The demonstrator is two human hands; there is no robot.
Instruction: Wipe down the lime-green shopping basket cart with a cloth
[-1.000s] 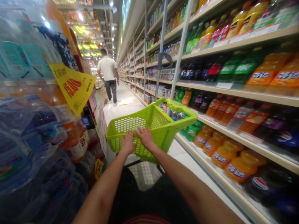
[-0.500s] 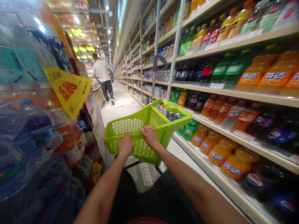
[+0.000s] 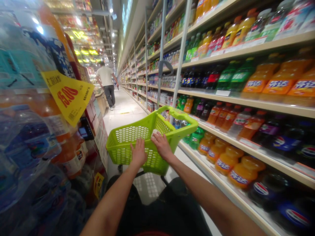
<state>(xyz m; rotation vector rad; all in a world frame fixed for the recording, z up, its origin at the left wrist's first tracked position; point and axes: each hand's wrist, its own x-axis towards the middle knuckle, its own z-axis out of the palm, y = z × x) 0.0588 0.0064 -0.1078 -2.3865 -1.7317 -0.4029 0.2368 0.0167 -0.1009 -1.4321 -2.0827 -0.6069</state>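
Observation:
A lime-green plastic shopping basket [image 3: 128, 137] stands tilted in front of me in a supermarket aisle, its handle [image 3: 180, 115] at the far end. My left hand [image 3: 138, 152] rests on the near rim of the basket with fingers curled over it. My right hand [image 3: 161, 145] grips the same rim just to the right, fingers bent over the edge. Both forearms reach forward from the bottom of the view.
Shelves of orange, green and dark soda bottles [image 3: 228, 160] line the right. Stacked shrink-wrapped bottles [image 3: 29, 137] with a yellow price sign [image 3: 67, 96] crowd the left. A person in a white shirt [image 3: 106, 82] walks far down the white-tiled aisle [image 3: 125, 109].
The basket and my hands have drifted slightly left in view. The person ahead has moved farther down the aisle, and the shelves have slid past on the right.

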